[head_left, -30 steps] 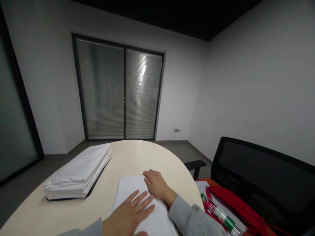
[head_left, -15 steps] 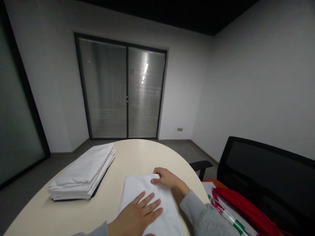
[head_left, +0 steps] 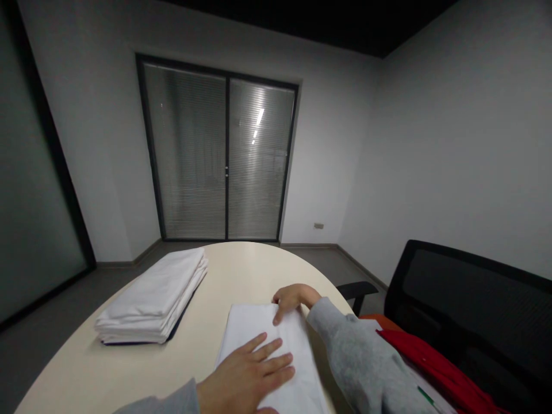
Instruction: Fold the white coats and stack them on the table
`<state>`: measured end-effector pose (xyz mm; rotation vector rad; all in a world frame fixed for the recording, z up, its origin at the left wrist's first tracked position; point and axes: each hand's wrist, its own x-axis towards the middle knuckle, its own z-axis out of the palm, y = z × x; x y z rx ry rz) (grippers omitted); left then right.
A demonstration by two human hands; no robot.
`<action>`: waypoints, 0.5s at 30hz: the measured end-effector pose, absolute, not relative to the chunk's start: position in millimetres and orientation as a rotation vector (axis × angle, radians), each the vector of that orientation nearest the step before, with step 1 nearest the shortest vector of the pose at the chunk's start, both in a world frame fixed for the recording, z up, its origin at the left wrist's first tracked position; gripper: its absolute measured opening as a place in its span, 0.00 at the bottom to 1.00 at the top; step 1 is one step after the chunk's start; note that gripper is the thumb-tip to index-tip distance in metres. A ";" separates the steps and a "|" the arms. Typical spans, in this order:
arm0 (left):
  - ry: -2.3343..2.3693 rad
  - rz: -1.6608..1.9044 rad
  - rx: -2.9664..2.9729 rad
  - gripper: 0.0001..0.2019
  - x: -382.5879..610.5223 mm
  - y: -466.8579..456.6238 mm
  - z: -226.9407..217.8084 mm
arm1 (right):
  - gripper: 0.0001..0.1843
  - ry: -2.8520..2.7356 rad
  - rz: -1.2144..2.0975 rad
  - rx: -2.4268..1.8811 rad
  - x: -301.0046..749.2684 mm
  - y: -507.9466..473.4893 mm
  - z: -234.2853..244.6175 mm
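A folded white cloth [head_left: 250,325] lies on the round table in front of me, its near end cut off by the bottom of the view. My left hand [head_left: 252,374] rests flat on top of it, fingers spread. At the far right corner of the cloth is my right hand [head_left: 292,302], thumb on the upper face and the other fingers curled at the far edge. Those fingertips are partly hidden. To the left sits a stack of folded white cloths [head_left: 155,290], with a dark layer at the bottom.
The pale round table [head_left: 233,264] has its curved far edge ahead of me. Beside it on the right stands a black mesh chair [head_left: 466,299], with a red cloth item [head_left: 435,362] on its orange seat [head_left: 382,323]. Glass doors [head_left: 226,155] are in the far wall.
My right hand has shifted slightly along the far edge to the right, its wrist higher and its thumb now pointing down on the cloth. My left hand stays flat. The view has shifted slightly.
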<state>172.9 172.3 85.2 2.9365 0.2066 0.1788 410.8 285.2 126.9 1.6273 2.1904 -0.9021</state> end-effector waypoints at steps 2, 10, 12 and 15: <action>0.114 0.210 2.985 0.30 175.1 170.8 83.1 | 0.26 2.190 -0.896 1.582 405.4 286.6 129.4; 0.156 0.487 3.178 0.25 170.4 165.0 49.2 | 0.15 2.546 -0.223 1.811 397.0 241.5 151.0; 0.175 0.468 3.171 0.27 167.9 169.1 43.1 | 0.12 2.586 -0.072 1.862 392.3 220.6 155.8; 0.260 0.347 3.106 0.27 164.5 172.6 46.5 | 0.08 2.704 0.225 1.789 384.9 185.4 154.3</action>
